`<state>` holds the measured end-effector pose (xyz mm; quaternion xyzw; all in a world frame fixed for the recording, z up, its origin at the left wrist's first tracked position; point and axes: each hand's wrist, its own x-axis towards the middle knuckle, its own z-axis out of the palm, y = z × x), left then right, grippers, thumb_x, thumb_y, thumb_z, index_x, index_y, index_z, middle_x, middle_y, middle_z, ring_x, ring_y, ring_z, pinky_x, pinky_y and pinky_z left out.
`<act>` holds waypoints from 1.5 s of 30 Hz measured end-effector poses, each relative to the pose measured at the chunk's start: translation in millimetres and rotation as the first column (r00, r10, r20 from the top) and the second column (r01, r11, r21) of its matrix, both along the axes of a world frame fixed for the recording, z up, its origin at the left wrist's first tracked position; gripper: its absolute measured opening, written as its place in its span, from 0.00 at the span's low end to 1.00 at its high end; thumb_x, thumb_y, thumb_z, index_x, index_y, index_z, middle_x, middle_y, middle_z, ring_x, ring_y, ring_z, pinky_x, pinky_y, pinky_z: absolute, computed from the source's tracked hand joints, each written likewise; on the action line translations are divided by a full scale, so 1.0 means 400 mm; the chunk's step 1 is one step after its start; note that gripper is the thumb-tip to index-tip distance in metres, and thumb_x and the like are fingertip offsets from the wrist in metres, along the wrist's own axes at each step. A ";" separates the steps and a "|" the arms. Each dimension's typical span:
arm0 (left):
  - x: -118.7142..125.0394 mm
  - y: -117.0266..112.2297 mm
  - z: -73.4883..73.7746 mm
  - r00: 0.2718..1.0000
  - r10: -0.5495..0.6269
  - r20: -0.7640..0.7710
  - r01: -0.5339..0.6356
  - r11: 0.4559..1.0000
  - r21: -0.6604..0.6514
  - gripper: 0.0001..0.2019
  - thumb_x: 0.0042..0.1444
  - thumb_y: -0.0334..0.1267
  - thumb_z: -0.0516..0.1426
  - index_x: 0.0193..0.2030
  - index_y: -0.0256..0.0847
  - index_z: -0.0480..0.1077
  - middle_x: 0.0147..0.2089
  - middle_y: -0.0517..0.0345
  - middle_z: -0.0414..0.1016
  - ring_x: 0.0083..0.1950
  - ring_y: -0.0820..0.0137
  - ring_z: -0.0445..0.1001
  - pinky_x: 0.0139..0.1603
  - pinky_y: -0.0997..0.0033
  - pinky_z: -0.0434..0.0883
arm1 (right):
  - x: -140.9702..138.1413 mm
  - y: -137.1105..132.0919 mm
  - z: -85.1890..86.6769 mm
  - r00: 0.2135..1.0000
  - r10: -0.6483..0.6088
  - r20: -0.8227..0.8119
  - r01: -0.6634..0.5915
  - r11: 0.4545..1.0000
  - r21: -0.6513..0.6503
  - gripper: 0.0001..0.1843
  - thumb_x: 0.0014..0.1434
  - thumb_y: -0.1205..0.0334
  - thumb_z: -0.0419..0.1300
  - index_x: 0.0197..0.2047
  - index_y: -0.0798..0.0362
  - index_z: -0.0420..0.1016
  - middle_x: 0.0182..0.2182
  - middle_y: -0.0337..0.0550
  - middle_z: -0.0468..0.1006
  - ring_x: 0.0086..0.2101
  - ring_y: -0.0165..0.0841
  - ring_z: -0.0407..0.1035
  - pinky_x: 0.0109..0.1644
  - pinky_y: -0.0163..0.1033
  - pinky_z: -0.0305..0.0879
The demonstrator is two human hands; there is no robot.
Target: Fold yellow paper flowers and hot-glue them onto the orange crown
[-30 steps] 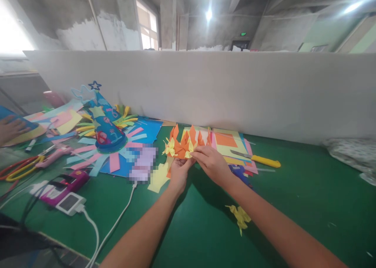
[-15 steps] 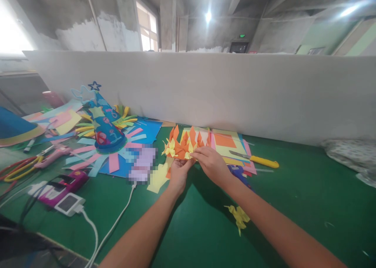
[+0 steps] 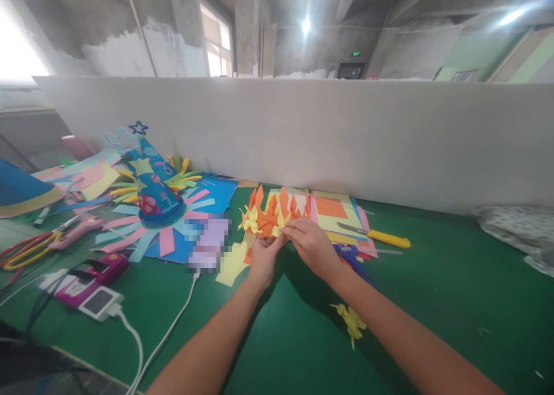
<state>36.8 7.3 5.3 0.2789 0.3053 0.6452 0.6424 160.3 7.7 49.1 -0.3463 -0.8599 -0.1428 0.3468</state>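
Note:
An orange folded-paper crown (image 3: pixel 269 222) with pointed tips is held up above the table, yellow folded-paper flowers on its front. My left hand (image 3: pixel 264 256) grips its lower edge from below, thumb in front. Closed at the crown's right side, my right hand (image 3: pixel 309 240) has its fingertips pinched against a yellow paper flower (image 3: pixel 281 221). Whether that flower is fixed to the crown, I cannot tell. More yellow folded paper (image 3: pixel 351 323) lies on the green table, partly behind my right forearm.
Left of my hands are blue cone hats (image 3: pixel 160 196), a blurred-out phone (image 3: pixel 210 242) on a white cable, a pink glue gun (image 3: pixel 82 229) and a power strip (image 3: pixel 93 282). A yellow-handled knife (image 3: pixel 385 238), a blue tool (image 3: pixel 357 262) and paper sheets (image 3: pixel 335 206) lie to the right.
Almost nothing differs. Both hands keep their hold on the crown, and the view has shifted very slightly.

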 end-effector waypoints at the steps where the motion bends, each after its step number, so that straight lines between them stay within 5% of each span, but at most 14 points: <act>1: 0.000 0.000 -0.002 1.000 0.001 -0.003 -0.001 1.000 -0.003 0.16 0.34 0.37 0.69 0.25 0.35 0.66 0.21 0.64 0.71 0.27 0.75 0.73 0.38 0.71 0.70 | 0.000 -0.001 -0.001 1.000 -0.002 -0.001 0.002 1.000 -0.002 0.12 0.61 0.71 0.51 0.40 0.56 0.75 0.35 0.49 0.77 0.37 0.37 0.68 0.43 0.45 0.68; 11: -0.002 0.001 -0.006 1.000 0.017 -0.005 -0.017 1.000 -0.010 0.17 0.36 0.36 0.68 0.23 0.37 0.63 0.18 0.69 0.65 0.24 0.78 0.69 0.38 0.73 0.69 | -0.001 -0.005 -0.004 1.000 -0.006 -0.002 0.006 1.000 -0.015 0.13 0.61 0.72 0.50 0.40 0.56 0.75 0.36 0.50 0.78 0.37 0.37 0.68 0.44 0.45 0.68; 32: -0.001 -0.003 0.007 0.999 -0.015 0.038 0.016 0.999 -0.035 0.18 0.34 0.36 0.69 0.31 0.33 0.69 0.27 0.58 0.76 0.35 0.69 0.77 0.48 0.64 0.70 | 0.000 -0.011 0.008 0.999 -0.019 0.031 0.020 0.999 -0.044 0.14 0.59 0.74 0.50 0.41 0.55 0.76 0.36 0.48 0.78 0.38 0.38 0.68 0.44 0.47 0.67; 39: -0.001 0.001 0.008 0.999 0.046 0.009 -0.045 0.997 -0.062 0.19 0.32 0.39 0.69 0.30 0.33 0.69 0.26 0.59 0.75 0.32 0.71 0.76 0.43 0.67 0.71 | -0.011 -0.037 0.035 0.999 -0.025 0.040 0.029 0.993 -0.114 0.17 0.58 0.76 0.48 0.44 0.55 0.75 0.35 0.48 0.79 0.36 0.38 0.67 0.41 0.45 0.65; 45: 0.001 -0.005 -0.004 0.997 0.070 -0.016 -0.071 0.995 -0.064 0.13 0.36 0.36 0.68 0.23 0.37 0.67 0.21 0.62 0.71 0.29 0.70 0.74 0.36 0.70 0.70 | -0.072 -0.066 0.079 0.998 -0.060 0.021 0.061 0.994 -0.095 0.14 0.61 0.68 0.51 0.46 0.52 0.73 0.39 0.48 0.76 0.39 0.39 0.65 0.44 0.47 0.61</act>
